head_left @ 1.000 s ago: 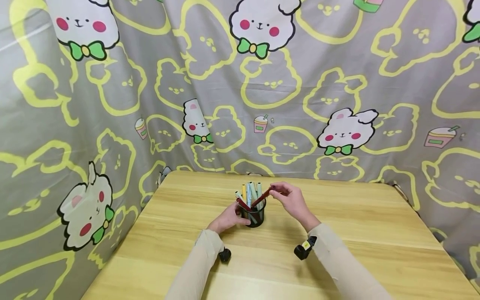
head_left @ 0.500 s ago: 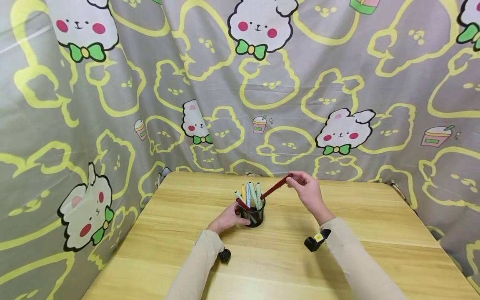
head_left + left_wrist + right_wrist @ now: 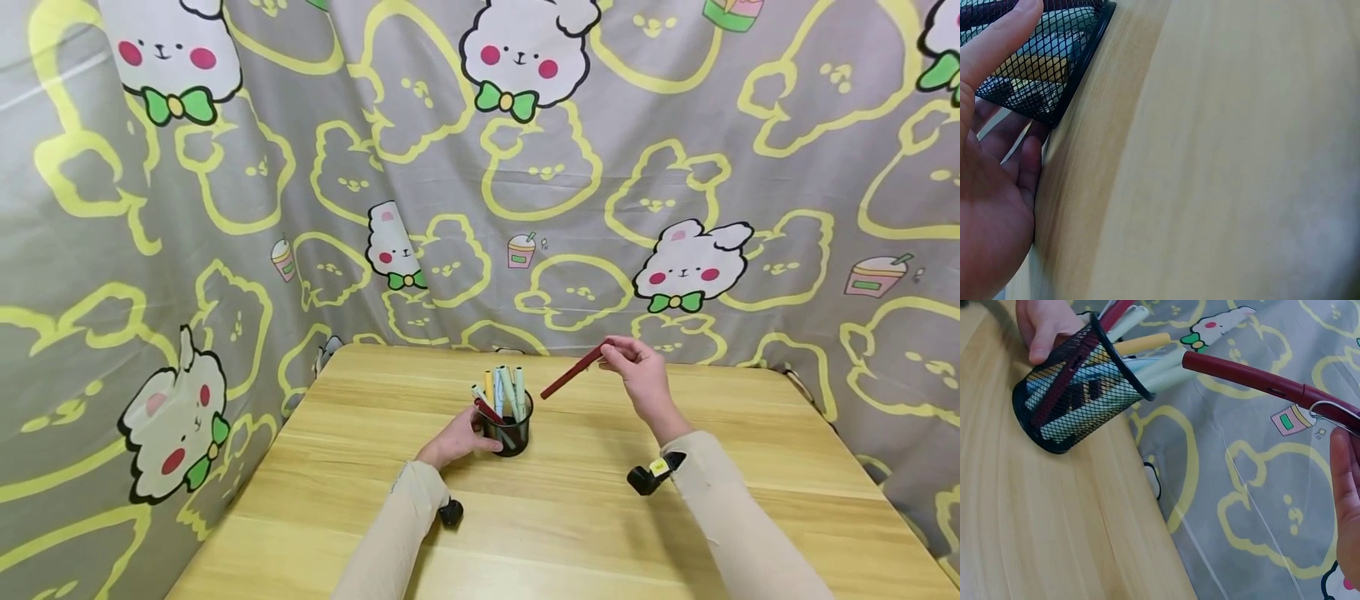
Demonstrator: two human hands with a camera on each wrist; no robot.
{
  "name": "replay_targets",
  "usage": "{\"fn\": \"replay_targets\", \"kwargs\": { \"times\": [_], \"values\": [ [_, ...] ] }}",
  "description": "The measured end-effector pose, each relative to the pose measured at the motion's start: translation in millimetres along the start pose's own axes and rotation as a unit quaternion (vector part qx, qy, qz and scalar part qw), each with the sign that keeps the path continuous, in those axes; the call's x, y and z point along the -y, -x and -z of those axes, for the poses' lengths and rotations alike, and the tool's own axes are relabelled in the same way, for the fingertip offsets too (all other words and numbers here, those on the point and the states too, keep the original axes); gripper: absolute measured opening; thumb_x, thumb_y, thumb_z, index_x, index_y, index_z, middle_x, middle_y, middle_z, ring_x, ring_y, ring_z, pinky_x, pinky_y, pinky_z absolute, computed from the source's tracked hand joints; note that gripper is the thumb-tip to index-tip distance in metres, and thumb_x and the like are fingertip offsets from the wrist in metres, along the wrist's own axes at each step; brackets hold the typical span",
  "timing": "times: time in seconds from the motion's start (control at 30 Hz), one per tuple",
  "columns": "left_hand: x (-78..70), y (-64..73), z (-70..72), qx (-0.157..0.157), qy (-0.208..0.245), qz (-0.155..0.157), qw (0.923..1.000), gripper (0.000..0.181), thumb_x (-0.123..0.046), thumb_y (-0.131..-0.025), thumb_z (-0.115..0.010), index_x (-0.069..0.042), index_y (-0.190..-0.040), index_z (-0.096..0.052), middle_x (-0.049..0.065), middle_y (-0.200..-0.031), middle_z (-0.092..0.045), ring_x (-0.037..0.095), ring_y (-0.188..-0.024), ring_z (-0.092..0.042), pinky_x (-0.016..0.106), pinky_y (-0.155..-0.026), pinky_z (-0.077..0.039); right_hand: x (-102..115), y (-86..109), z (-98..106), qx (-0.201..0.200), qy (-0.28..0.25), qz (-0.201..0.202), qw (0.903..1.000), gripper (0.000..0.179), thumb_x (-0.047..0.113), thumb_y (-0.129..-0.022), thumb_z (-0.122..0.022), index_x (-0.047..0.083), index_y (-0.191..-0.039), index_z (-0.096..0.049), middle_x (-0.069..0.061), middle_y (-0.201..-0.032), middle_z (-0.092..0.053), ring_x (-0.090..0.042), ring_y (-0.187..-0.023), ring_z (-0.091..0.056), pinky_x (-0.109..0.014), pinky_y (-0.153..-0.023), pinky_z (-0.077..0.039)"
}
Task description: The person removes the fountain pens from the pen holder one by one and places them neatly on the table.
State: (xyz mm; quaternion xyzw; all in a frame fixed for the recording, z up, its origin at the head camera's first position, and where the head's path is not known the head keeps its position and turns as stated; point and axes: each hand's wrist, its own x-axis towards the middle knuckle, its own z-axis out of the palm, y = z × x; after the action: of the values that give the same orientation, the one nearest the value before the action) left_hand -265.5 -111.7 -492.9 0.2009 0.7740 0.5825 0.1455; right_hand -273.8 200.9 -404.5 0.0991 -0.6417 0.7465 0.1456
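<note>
A black mesh pen holder point(image 3: 512, 435) stands upright on the wooden table with several pens and markers in it, pale green, blue and yellow. One dark red pen point(image 3: 488, 409) leans out over its left rim. My left hand point(image 3: 456, 439) grips the holder's left side, thumb across the front and fingers curled behind, as the left wrist view shows. To the right, my right hand point(image 3: 637, 375) pinches a second dark red pen point(image 3: 573, 371) by its clip end. That pen slants down to the left in the air, its lower end apart from the holder.
The wooden table point(image 3: 360, 533) reaches back to a grey curtain point(image 3: 570, 192) with cartoon animals, which also hangs along the left side. A small black camera point(image 3: 450, 512) sits on the left wrist, another camera point(image 3: 651, 475) on the right.
My right hand has drawn the dark red pen up out of the pen holder and carried it to the right. The left hand stays on the holder.
</note>
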Motion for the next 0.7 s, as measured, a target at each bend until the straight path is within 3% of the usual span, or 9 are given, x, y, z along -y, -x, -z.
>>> {"fn": "replay_targets", "kwargs": {
  "times": [0.13, 0.23, 0.4, 0.57, 0.7],
  "values": [
    [-0.1, 1.1, -0.3, -0.002, 0.002, 0.0, 1.0, 0.063, 0.0, -0.076, -0.077, -0.002, -0.132, -0.048, 0.013, -0.13, -0.053, 0.032, -0.123, -0.044, 0.047, -0.104, -0.03, 0, -1.9, 5, -0.001, -0.045, -0.01, 0.9989, 0.009, 0.005, -0.089, -0.065, 0.011, -0.094, -0.067, 0.002, -0.081, -0.068, -0.01, -0.07, -0.067, -0.024, -0.068, -0.053],
    [1.7, 0.2, 0.0, -0.001, 0.005, 0.0, 1.0, 0.063, 0.0, -0.076, -0.077, -0.002, -0.132, -0.048, 0.013, -0.13, -0.052, 0.031, -0.123, -0.045, 0.047, -0.104, -0.03, -1, -3.4, 10, 0.004, -0.047, -0.023, 0.9986, 0.008, 0.006, -0.089, -0.064, 0.01, -0.096, -0.066, 0.002, -0.081, -0.067, -0.01, -0.07, -0.066, -0.023, -0.068, -0.053],
    [2.6, -1.0, 0.9, 0.003, 0.006, 0.0, 1.0, 0.065, 0.001, -0.076, -0.077, -0.002, -0.133, -0.047, 0.014, -0.131, -0.052, 0.031, -0.123, -0.044, 0.046, -0.104, -0.03, -9, -5.0, 18, 0.02, -0.005, -0.057, 0.9982, 0.009, 0.008, -0.09, -0.063, 0.011, -0.098, -0.064, 0.002, -0.082, -0.066, -0.01, -0.071, -0.066, -0.024, -0.068, -0.053],
    [1.0, -0.1, 0.7, 0.005, 0.007, 0.003, 1.0, 0.065, 0.0, -0.076, -0.077, -0.002, -0.134, -0.047, 0.013, -0.13, -0.052, 0.03, -0.122, -0.045, 0.046, -0.104, -0.03, -21, -4.1, 24, 0.041, 0.052, -0.079, 0.9947, 0.023, 0.007, -0.093, -0.06, -0.004, -0.113, -0.056, 0.005, -0.082, -0.065, -0.008, -0.071, -0.064, -0.027, -0.071, -0.054],
    [17.6, -8.1, 0.6, 0.002, 0.007, -0.002, 1.0, 0.066, -0.002, -0.075, -0.078, -0.005, -0.134, -0.048, 0.011, -0.129, -0.053, 0.027, -0.121, -0.046, 0.045, -0.104, -0.031, -30, -2.7, 29, 0.053, 0.077, -0.095, 0.9911, 0.035, 0.007, -0.094, -0.058, -0.012, -0.121, -0.049, 0.006, -0.082, -0.065, -0.008, -0.072, -0.064, -0.03, -0.074, -0.054]
  ]
}}
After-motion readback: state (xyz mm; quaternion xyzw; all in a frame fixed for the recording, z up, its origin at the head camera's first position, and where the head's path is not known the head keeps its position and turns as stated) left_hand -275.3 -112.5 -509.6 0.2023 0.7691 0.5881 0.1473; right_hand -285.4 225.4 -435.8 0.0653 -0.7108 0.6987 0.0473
